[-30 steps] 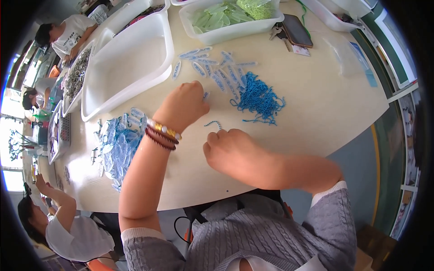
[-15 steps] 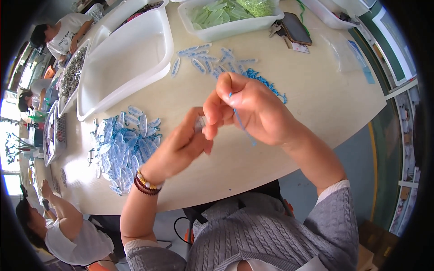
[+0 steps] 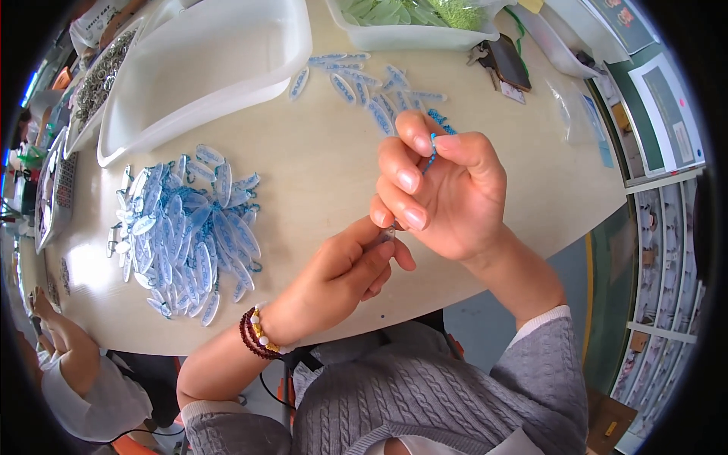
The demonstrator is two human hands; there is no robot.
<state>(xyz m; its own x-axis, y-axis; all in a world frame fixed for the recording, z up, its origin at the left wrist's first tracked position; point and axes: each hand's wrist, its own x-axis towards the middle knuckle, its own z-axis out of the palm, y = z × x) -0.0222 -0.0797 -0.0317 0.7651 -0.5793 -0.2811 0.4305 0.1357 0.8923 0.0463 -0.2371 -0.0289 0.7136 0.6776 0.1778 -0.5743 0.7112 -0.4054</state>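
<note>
My right hand [image 3: 459, 193] is raised over the table, pinching one end of a short thin blue chain [image 3: 433, 152] between thumb and forefinger. The chain hangs down across the palm side of my fingers. Lower and to the left, my left hand [image 3: 341, 269] is closed on a small clear oval tag [image 3: 387, 234], mostly hidden by my fingers. The two hands nearly touch. Beyond my right hand lie loose pale-blue oval tags [image 3: 381, 116] and a bunch of blue chains [image 3: 447, 127], partly covered. Left of my left hand spreads a pile of tags with chains [image 3: 189, 235].
A large white bin [image 3: 299, 53] stands at the far left, beside a tray of metal rings [image 3: 98, 80]. Another bin [image 3: 425, 39] holds green pieces. A phone [image 3: 506, 61] with keys and a clear plastic bag [image 3: 565, 110] lie at the far right. A co-worker's arm [image 3: 64, 341] shows at left.
My hands have shifted right relative to the table, the left also nearer to me. My right hand has turned its palm more into view and still pinches the blue chain. The view has shifted.
</note>
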